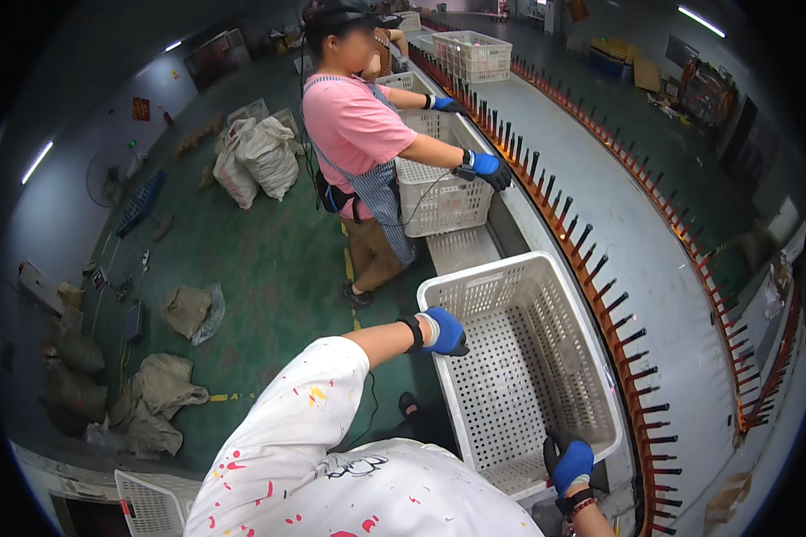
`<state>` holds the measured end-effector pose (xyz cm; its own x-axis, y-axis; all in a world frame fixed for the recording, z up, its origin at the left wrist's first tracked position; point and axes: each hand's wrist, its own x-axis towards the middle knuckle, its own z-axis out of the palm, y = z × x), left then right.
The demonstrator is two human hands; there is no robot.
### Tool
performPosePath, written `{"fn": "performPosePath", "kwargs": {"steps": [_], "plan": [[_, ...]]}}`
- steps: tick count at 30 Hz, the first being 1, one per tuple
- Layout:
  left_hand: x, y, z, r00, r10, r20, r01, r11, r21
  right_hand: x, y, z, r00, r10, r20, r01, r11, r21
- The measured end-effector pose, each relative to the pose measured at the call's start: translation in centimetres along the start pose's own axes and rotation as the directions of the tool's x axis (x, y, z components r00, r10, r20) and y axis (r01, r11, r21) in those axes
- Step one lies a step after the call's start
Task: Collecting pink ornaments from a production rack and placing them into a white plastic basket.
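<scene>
In front of me stands a white plastic crate (493,304) with slotted walls and a perforated bottom; nothing lies in it. My left hand (442,332), in a blue and black glove, is closed over its left rim. At the near right corner my right hand (570,464), gloved the same way, grips the rim, its dark fingers hanging inside the wall. Both wrists wear black bands. Along the crate's right side runs an orange-brown rail (613,338) carrying a row of upright black pegs.
Beyond my crate, a co-worker in a pink shirt (354,116) reaches over another white crate (443,201). A further crate (475,58) sits on the grey surface between two peg rails. White sacks (269,161) and brown cloth heaps (161,385) lie on the green floor at left.
</scene>
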<state>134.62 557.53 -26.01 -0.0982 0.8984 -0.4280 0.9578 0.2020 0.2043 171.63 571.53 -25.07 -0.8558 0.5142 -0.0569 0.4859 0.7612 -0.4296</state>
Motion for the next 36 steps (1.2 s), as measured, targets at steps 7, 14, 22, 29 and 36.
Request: {"fn": "performPosePath", "kwargs": {"steps": [7, 14, 22, 29, 36], "plan": [[2.0, -2.5, 1.5, 0.997, 0.062, -0.042, -0.053, 0.979, 0.195, 2.5, 0.6, 0.2, 0.996, -0.060, -0.072, 0.065, 0.996, 0.062], [3.2, -2.4, 0.4, 0.949, 0.271, -0.158, -0.240, 0.952, 0.191, 3.5, 1.0, 0.6, 0.980, -0.084, -0.178, 0.096, 0.994, 0.060], [3.2, -2.6, -1.7, 0.956, 0.191, -0.223, -0.184, 0.982, 0.053, 4.4, 0.7, -0.3, 0.980, -0.070, -0.188, 0.078, 0.996, 0.039], [2.4, -2.6, -0.1, 0.956, 0.181, -0.233, -0.184, 0.983, 0.009, 3.5, 0.7, -0.5, 0.986, -0.068, -0.151, 0.076, 0.996, 0.053], [1.9, -0.9, -0.7, 0.967, 0.193, -0.165, -0.193, 0.981, 0.018, 2.1, 0.7, -1.1, 0.991, -0.027, -0.129, 0.031, 0.999, 0.032]]}}
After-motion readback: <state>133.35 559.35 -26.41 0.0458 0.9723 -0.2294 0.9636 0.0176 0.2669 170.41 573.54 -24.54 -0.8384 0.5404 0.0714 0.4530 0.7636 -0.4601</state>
